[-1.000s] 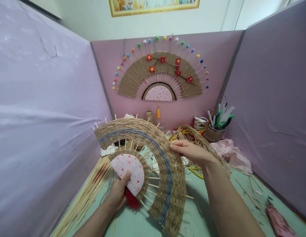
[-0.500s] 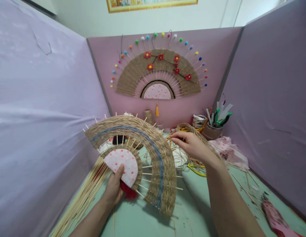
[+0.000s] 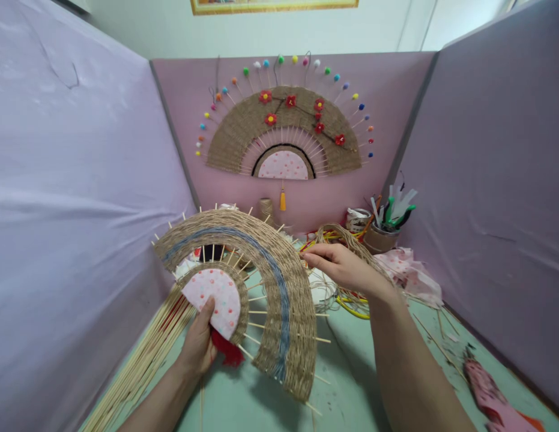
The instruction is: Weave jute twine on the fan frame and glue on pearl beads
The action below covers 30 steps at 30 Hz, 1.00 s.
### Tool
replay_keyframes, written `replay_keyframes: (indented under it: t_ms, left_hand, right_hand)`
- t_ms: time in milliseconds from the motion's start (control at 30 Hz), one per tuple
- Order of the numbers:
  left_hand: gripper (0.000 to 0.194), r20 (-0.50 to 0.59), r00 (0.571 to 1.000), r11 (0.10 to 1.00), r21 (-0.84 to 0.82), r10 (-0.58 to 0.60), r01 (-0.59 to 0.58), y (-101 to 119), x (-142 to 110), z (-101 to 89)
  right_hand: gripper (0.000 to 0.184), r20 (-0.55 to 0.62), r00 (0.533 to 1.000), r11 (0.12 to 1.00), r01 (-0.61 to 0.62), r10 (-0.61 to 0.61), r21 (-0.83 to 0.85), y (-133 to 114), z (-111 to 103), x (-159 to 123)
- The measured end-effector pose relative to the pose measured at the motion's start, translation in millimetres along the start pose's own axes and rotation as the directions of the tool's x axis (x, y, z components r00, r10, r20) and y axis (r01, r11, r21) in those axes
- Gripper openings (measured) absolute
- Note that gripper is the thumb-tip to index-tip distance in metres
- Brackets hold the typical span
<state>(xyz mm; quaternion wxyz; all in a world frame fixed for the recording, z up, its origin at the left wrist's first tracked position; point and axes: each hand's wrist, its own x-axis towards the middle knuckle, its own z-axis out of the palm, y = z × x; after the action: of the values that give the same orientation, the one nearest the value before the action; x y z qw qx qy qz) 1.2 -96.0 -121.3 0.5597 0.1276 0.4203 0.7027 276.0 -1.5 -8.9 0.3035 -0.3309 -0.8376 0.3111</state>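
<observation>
Shifted slightly left, the woven fan [image 3: 301, 300] is above the desk [image 3: 342, 399], its centre gripped by my left hand [image 3: 198, 345], my right hand [image 3: 346, 268] narrowed near its rim, contents unclear; blue-striped band [image 3: 284, 315] woven, stick tips [image 3: 323, 341] bare.

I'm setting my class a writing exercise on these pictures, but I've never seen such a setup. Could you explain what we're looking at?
There is no machine here: a person works with bare hands. The view comes from a camera worn on their head, looking forward and down.

The left hand holds a woven fan by its spotted centre, near a red tassel. The right hand is at the fan's outer edge; whether it grips a stick there is hard to tell.

On the green table lie thin sticks, twine and spotted cloth. Behind, a flowered fan hangs on a pink panel.
</observation>
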Motion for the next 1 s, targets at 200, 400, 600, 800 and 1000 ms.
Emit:
replay_keyframes:
  t_ms: [200, 400, 600, 800, 1000]
  left_hand:
    - [0.042, -0.003, 1.0, 0.998, -0.059, -0.006, 0.006, 2.3, 0.0, 1.7]
    - [0.046, 0.015, 0.998, 0.993, -0.101, -0.061, 0.062, 3.6, 1.0, 0.9]
    - [0.043, 0.016, 0.999, 0.995, -0.089, -0.051, 0.052, 3.7, 1.9, 0.1]
    - [0.041, 0.006, 0.999, 0.998, -0.056, -0.037, 0.037, 4.0, 2.0, 2.0]
    - [0.037, 0.031, 1.0, 0.998, -0.061, -0.006, 0.008, 0.4, 4.1, 0.9]
  right_hand:
    - [0.038, 0.086, 0.995, 0.989, 0.03, -0.042, 0.143, 6.9, 7.2, 3.4]
    - [0.056, 0.077, 0.995, 0.98, 0.049, -0.065, 0.195, 17.5, 6.3, 4.9]
    - [0.045, 0.125, 0.99, 0.994, 0.05, -0.061, 0.095, 0.9, -3.3, -4.4]
    - [0.031, 0.067, 0.998, 0.998, 0.004, 0.0, -0.065, -21.8, -7.4, -15.1]
    - [0.029, 0.026, 1.0, 0.956, 0.01, -0.003, -0.292, -39.6, -5.0, -23.5]
